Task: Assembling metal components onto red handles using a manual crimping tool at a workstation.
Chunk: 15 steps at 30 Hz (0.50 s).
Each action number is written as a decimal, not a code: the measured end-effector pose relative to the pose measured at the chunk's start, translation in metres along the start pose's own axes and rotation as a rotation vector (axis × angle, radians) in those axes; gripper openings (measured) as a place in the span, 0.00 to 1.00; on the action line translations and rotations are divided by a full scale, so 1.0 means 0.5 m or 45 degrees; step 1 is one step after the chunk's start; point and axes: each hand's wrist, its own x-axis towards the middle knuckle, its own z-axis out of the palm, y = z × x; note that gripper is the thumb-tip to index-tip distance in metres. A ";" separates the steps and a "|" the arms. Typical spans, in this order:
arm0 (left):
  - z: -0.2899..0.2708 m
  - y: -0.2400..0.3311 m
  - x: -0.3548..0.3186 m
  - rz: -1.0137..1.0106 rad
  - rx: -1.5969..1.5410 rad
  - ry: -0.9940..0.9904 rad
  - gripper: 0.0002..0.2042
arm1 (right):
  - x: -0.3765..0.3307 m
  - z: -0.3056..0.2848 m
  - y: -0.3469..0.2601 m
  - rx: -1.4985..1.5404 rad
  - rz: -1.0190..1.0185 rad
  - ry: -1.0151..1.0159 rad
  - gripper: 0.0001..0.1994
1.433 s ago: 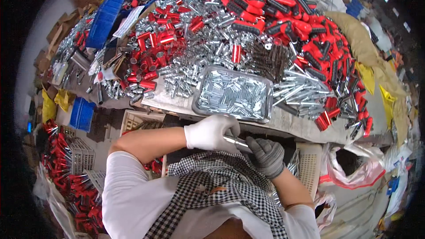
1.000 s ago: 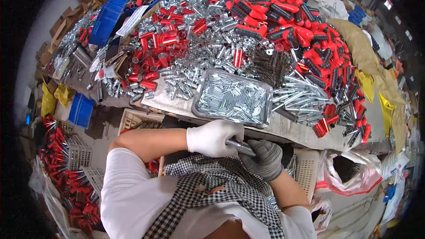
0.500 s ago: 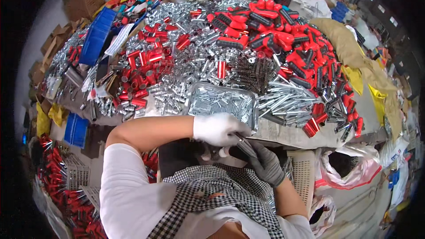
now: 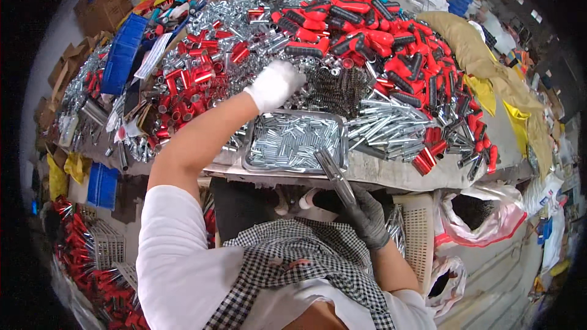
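My right hand (image 4: 369,217), in a grey glove, is closed round a shiny metal tube (image 4: 336,178), which slants up and left from the fist. The tube's upper end overlaps the near right part of a metal tray (image 4: 246,162) full of short metal pins (image 4: 287,140). Beyond the tray my white-gloved left hand (image 4: 276,85) is over the heap of small metal fittings (image 4: 244,73), just left of a pile of dark coil springs (image 4: 335,88). Its fingertips are blurred against the parts, and whether they grip one cannot be made out.
Red-and-black handles (image 4: 391,43) are heaped at the right, with long metal rods (image 4: 391,122) before them. Red tubes (image 4: 189,95) lie to the left, near a blue bin (image 4: 124,55). Below the table's edge are a cream crate (image 4: 419,232) and a white sack (image 4: 489,208).
My left hand has left the tube at my right hand and reached forward and left to the heap beyond the tray. The tube stays in my right hand, now more fully visible.
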 end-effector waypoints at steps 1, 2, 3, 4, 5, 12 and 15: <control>-0.029 0.019 -0.005 -0.243 -0.185 0.054 0.08 | -0.003 0.002 0.000 0.006 0.012 0.004 0.27; -0.025 0.051 -0.028 -0.443 -0.559 0.544 0.17 | -0.002 0.005 -0.005 0.115 0.063 -0.033 0.27; -0.094 0.097 -0.031 -0.786 -1.067 0.353 0.20 | 0.002 0.006 -0.005 0.231 0.114 -0.057 0.27; -0.164 0.135 -0.036 -1.135 -1.566 0.132 0.23 | 0.007 0.008 -0.002 0.241 0.129 -0.049 0.27; -0.128 0.144 -0.077 -0.975 -1.796 0.281 0.24 | 0.016 0.014 0.000 0.226 0.137 -0.076 0.27; -0.124 0.268 -0.199 -1.069 -2.551 0.498 0.23 | 0.034 0.053 0.037 0.212 0.136 -0.185 0.27; -0.125 0.269 -0.216 -0.997 -2.412 0.532 0.23 | 0.037 0.089 0.039 0.319 0.081 -0.120 0.28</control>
